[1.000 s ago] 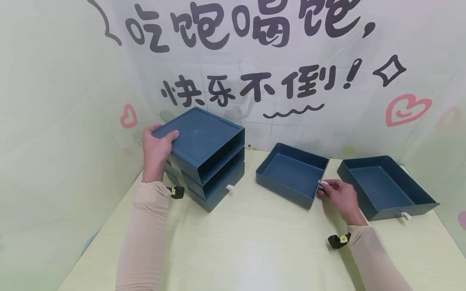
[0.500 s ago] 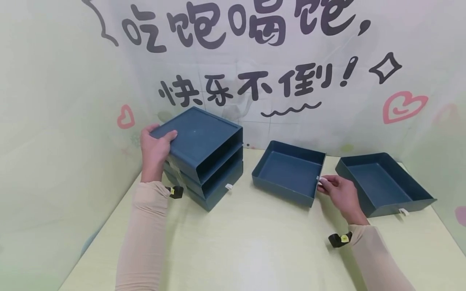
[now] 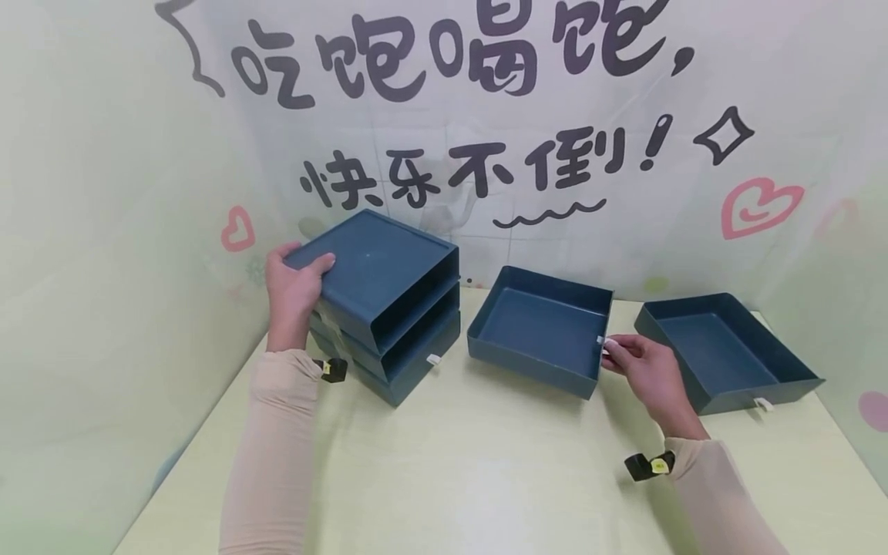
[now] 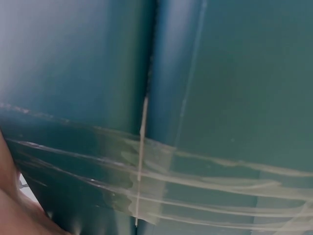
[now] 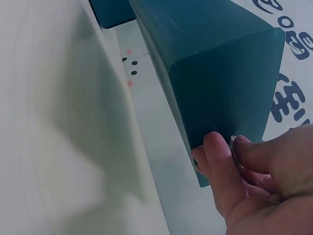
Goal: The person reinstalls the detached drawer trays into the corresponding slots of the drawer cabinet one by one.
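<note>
A dark blue drawer cabinet [image 3: 375, 266] of stacked units stands at the left, its upper two slots open at the front. Its lowest slot holds a drawer with a white tab [image 3: 433, 359]. My left hand [image 3: 294, 291] grips the cabinet's top left edge, thumb on top; in the left wrist view, clear tape [image 4: 220, 183] crosses the cabinet's side. Between finger and thumb, my right hand [image 3: 648, 378] pinches the white tab of a loose blue drawer [image 3: 548, 316]. That drawer looks lifted slightly, its shadow falling on the table in the right wrist view.
A second loose drawer [image 3: 721, 347] with a white tab lies on the pale table [image 3: 472, 478] at the right, close beside my right hand. Behind stands a white wall cloth [image 3: 416, 131] with dark lettering.
My right hand has drawn the pinched drawer a little leftward, toward the cabinet, and it has turned and risen slightly. My left hand keeps its grip on the cabinet.
</note>
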Available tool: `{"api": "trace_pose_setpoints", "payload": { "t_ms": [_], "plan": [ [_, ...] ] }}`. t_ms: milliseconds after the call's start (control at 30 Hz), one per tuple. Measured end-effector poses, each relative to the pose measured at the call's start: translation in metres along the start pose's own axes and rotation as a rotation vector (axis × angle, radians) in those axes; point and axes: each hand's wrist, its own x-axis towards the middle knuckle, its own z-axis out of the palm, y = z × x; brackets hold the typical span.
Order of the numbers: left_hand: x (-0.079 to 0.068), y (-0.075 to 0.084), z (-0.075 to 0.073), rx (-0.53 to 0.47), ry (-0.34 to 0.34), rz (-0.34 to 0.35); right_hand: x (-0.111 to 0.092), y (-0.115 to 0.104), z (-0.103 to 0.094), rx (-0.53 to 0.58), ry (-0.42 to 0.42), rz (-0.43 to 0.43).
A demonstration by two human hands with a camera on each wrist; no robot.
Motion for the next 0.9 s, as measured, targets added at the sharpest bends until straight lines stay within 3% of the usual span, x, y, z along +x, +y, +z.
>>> {"api": "trace_pose_setpoints", "payload": {
  "t_ms": [567,900],
  "plan": [
    [0.008,0.002,0.003,0.018,-0.015,-0.007,-0.012,-0.016,0.002,0.035,-0.017,-0.054],
    [0.008,0.004,0.008,0.07,0.024,0.01,-0.011,-0.023,0.002,0.05,-0.043,-0.081]
  ]
}}
